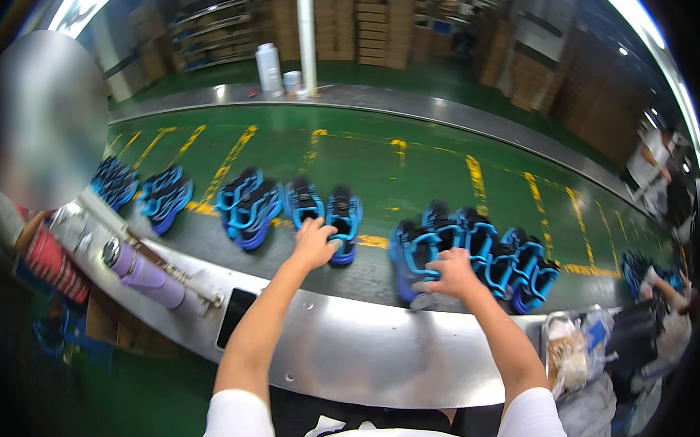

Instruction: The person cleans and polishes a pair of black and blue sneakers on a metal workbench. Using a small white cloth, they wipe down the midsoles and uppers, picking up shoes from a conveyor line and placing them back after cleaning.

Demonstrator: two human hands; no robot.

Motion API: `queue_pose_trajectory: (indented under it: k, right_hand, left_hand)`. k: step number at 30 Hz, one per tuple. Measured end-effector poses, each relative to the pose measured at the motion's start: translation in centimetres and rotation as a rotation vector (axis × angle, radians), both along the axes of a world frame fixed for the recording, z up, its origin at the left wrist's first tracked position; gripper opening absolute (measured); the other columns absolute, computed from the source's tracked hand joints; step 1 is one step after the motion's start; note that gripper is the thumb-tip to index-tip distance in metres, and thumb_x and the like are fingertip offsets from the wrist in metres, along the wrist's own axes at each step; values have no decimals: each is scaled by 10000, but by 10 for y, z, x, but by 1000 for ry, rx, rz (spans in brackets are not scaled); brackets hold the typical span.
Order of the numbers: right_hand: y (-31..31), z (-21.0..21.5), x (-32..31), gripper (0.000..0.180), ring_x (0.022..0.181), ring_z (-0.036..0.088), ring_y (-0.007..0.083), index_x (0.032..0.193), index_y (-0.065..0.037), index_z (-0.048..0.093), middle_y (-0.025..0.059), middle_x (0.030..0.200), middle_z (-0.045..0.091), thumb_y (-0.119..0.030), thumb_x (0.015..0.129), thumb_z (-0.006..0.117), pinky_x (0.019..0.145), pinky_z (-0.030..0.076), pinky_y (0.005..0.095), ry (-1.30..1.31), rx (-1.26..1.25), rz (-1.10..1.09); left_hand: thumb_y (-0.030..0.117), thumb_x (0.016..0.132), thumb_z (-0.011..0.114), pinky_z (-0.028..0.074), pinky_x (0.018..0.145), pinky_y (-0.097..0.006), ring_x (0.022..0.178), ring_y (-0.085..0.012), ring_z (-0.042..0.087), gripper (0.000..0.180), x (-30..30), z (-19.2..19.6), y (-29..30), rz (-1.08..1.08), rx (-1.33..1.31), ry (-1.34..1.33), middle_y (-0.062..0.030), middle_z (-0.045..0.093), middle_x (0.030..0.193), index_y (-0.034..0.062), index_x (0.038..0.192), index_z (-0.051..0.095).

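Black sneakers with bright blue trim and blue soles stand in pairs on a green belt. My left hand (pixel 315 245) reaches over the near ends of two of them, a left sneaker (pixel 303 200) and a right sneaker (pixel 343 218). Its fingers are apart, with the fingertips against or just above the right one. My right hand (pixel 451 274) has its fingers and thumb on the side of another sneaker (pixel 410 258), slightly blurred, at the belt's near edge. A small grey round piece (pixel 420 301) shows below that sneaker's near end; its kind is unclear.
A steel ledge (pixel 375 360) runs in front of me, with a phone (pixel 236 318) and a purple bottle (pixel 148 276) on its left. More sneakers (pixel 493 248) stand right of my hand. Plastic bags (pixel 574 353) lie at the right. Other people work at both sides.
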State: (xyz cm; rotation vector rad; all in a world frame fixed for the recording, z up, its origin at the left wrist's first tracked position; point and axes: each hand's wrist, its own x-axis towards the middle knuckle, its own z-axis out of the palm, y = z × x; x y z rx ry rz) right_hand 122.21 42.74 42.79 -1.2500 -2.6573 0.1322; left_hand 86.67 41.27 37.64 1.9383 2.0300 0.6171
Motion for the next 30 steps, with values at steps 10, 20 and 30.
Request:
queue_pose_trajectory:
  k: [10, 20, 30]
  right_hand:
    - [-188, 33, 329, 436, 994, 520, 351, 989, -176, 691, 147, 952, 584, -302, 583, 790, 921, 368, 488, 138, -204, 357]
    - [-291, 66, 543, 601, 984, 545, 324, 1252, -187, 583, 91, 1143, 572, -113, 681, 756, 832, 490, 393, 358, 54, 28]
    - [-311, 45, 530, 538, 953, 556, 322, 1210, -113, 573, 105, 1013, 592, -32, 695, 707, 792, 494, 403, 363, -58, -27]
  left_hand:
    - [134, 724, 718, 529, 747, -357, 923, -306, 631, 626, 465, 102, -187, -362, -4, -313, -119, 586, 1156, 115, 1318, 520]
    - [-24, 653, 697, 506, 859, -403, 1006, -317, 605, 471, 688, 94, -338, -297, 181, -183, -95, 635, 1129, 97, 1104, 633]
    - [-62, 637, 676, 511, 820, -390, 960, -296, 609, 469, 698, 99, -383, -285, 142, -173, -68, 637, 1035, 139, 1060, 673]
